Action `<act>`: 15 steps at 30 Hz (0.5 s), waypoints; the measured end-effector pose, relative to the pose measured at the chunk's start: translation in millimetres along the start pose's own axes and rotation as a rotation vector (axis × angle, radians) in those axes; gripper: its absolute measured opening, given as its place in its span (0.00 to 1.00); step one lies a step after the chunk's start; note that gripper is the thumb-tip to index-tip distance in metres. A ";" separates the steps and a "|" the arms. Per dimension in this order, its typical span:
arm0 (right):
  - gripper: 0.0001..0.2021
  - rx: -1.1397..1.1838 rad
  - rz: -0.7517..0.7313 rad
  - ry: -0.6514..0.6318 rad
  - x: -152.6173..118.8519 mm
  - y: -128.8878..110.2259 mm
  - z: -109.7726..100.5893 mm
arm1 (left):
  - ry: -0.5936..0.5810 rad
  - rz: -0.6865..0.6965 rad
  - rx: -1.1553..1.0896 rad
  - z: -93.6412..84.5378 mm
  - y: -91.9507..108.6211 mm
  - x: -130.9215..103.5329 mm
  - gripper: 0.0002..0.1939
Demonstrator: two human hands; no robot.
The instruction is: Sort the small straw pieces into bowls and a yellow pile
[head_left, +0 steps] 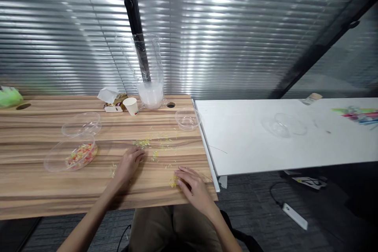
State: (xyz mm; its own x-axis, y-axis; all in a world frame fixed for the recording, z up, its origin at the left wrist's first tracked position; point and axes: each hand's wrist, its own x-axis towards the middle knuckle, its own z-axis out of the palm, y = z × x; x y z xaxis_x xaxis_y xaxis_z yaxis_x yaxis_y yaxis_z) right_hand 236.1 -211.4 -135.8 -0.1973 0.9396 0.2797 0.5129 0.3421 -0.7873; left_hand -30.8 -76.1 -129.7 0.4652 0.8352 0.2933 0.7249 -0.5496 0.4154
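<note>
Small thin yellow pieces (143, 142) lie scattered over the middle of the wood-grain table. My left hand (130, 162) is at the near edge of this scatter, its fingers curled together and pointing down at the tabletop; what they hold, if anything, is hidden. Farther right, my right hand (193, 187) rests low over the table with fingers stretched and the thumb apart. Its fingertips are beside a little yellow heap (173, 181). On the left, a clear round container (49, 161) with red, yellow and white bits (80, 155) stands near another clear container (81, 125).
Behind stand a clear bowl (188, 120), a paper cup (131, 106), a tissue pack (113, 102) and a plastic bag-lined tub (151, 94). A white table (248, 141) adjoins on the right, bearing clear containers (285, 126) and colourful strips (358, 114). A power strip (295, 215) lies on the floor.
</note>
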 end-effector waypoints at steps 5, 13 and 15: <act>0.13 0.008 -0.002 0.004 0.3 -1.8 -1.2 | -0.034 -0.025 0.043 -1.2 0.6 1.5 0.12; 0.13 -0.006 -0.018 0.019 1.2 -1.8 -1.0 | -0.108 -0.043 0.145 -1.8 1.6 10.0 0.10; 0.13 -0.004 -0.016 0.020 1.3 -1.4 -0.7 | -0.114 -0.039 0.157 -1.8 1.7 12.0 0.10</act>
State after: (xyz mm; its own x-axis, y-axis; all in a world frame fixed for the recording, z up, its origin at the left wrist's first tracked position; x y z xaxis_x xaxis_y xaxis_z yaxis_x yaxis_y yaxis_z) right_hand 235.7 -210.7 -134.0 -0.1887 0.9340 0.3033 0.5129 0.3571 -0.7807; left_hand -24.8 -67.1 -124.0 0.4833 0.8575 0.1761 0.8097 -0.5144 0.2825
